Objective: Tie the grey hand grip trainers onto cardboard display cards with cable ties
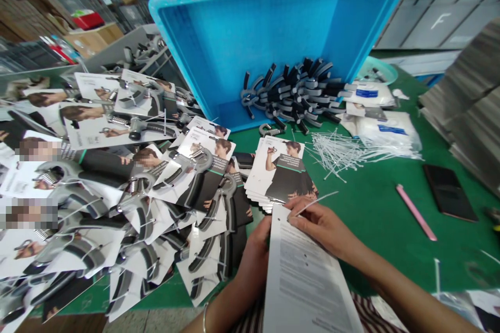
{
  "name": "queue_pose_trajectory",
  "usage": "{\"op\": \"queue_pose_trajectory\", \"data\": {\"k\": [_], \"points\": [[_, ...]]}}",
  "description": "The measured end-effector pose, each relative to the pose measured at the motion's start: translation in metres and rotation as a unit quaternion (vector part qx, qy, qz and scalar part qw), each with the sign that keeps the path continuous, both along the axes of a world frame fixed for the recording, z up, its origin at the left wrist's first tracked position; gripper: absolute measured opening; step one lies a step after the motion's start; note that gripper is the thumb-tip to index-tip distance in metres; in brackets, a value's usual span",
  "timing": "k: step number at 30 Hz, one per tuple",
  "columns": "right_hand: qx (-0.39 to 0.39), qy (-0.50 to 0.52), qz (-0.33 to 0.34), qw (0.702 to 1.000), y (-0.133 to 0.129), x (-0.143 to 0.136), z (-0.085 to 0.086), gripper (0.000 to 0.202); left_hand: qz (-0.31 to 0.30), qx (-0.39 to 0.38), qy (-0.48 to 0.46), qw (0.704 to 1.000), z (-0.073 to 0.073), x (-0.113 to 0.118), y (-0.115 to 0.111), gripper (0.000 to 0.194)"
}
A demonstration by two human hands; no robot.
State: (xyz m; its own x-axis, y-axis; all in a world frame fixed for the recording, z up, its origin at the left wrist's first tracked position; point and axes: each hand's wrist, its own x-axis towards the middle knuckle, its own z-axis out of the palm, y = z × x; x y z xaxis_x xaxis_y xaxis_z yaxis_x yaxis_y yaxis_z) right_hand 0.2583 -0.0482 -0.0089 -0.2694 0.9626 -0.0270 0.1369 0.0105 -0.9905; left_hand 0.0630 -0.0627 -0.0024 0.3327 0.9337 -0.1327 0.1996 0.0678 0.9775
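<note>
A printed white card [308, 281] with small holes is held upright near my body, its text side towards me. My left hand [255, 250] grips the card's left edge, with the fingers hidden behind it. At the top of the card, my right hand [312, 218] pinches a white cable tie [322, 197], whose free end sticks out to the right. Just beyond both hands lies a stack of printed cards [279, 166]. To the left are piled several hand grippers [199, 166] fixed onto cards.
A tilted blue crate [250, 26] holds loose hand grippers [297, 91]. White cable ties [338, 153] lie spread beside plastic bags [388, 127]. A pink stick-like tool [416, 212] and a dark phone-like slab [449, 192] rest at right. Grey sheets [469, 93] are stacked beyond.
</note>
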Motion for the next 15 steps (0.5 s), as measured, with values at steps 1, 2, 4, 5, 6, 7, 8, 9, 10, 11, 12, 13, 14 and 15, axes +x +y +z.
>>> {"op": "queue_pose_trajectory", "data": {"k": [1, 2, 4, 5, 6, 7, 8, 9, 10, 11, 12, 13, 14, 15], "points": [[0.007, -0.003, 0.003, 1.0, 0.0, -0.001, 0.002, 0.017, 0.011, -0.021, -0.017, 1.0, 0.0, 0.001, 0.0, 0.02], [0.014, -0.006, 0.005, 1.0, 0.001, -0.002, 0.004, 0.017, 0.02, -0.044, -0.039, 0.998, 0.001, 0.002, 0.001, 0.02], [0.026, -0.012, 0.008, 1.0, 0.002, -0.003, 0.009, 0.016, 0.036, -0.09, -0.091, 0.991, 0.001, 0.004, 0.003, 0.021], [0.03, -0.014, 0.007, 0.999, 0.002, -0.003, 0.012, 0.016, 0.041, -0.106, -0.114, 0.987, 0.001, 0.005, 0.003, 0.021], [0.033, -0.016, 0.007, 0.999, 0.002, -0.003, 0.014, 0.016, 0.045, -0.115, -0.132, 0.984, 0.001, 0.006, 0.004, 0.021], [0.033, -0.018, 0.007, 0.999, 0.002, -0.003, 0.016, 0.016, 0.044, -0.118, -0.145, 0.981, 0.001, 0.007, 0.004, 0.021], [0.032, -0.018, 0.006, 0.999, 0.001, -0.003, 0.017, 0.016, 0.043, -0.113, -0.153, 0.981, 0.002, 0.008, 0.005, 0.02], [0.032, -0.017, 0.004, 0.999, 0.001, -0.003, 0.018, 0.015, 0.042, -0.106, -0.157, 0.981, 0.003, 0.008, 0.004, 0.018], [0.03, -0.016, 0.003, 0.999, 0.0, -0.003, 0.018, 0.015, 0.039, -0.099, -0.158, 0.982, 0.003, 0.008, 0.004, 0.016], [0.03, -0.016, 0.0, 0.999, -0.001, -0.002, 0.018, 0.015, 0.035, -0.092, -0.155, 0.983, 0.004, 0.007, 0.003, 0.013], [0.029, -0.016, -0.002, 0.999, -0.001, -0.002, 0.018, 0.015, 0.032, -0.087, -0.146, 0.985, 0.005, 0.006, 0.002, 0.01], [0.03, -0.018, -0.007, 0.999, -0.001, -0.001, 0.019, 0.015, 0.029, -0.084, -0.135, 0.987, 0.006, 0.005, 0.002, 0.007], [0.031, -0.019, -0.01, 0.999, -0.002, -0.001, 0.019, 0.016, 0.026, -0.083, -0.123, 0.989, 0.006, 0.003, 0.001, 0.005], [0.032, -0.019, -0.012, 0.999, -0.002, 0.0, 0.02, 0.016, 0.026, -0.079, -0.112, 0.99, 0.005, 0.001, 0.0, 0.004]]}}
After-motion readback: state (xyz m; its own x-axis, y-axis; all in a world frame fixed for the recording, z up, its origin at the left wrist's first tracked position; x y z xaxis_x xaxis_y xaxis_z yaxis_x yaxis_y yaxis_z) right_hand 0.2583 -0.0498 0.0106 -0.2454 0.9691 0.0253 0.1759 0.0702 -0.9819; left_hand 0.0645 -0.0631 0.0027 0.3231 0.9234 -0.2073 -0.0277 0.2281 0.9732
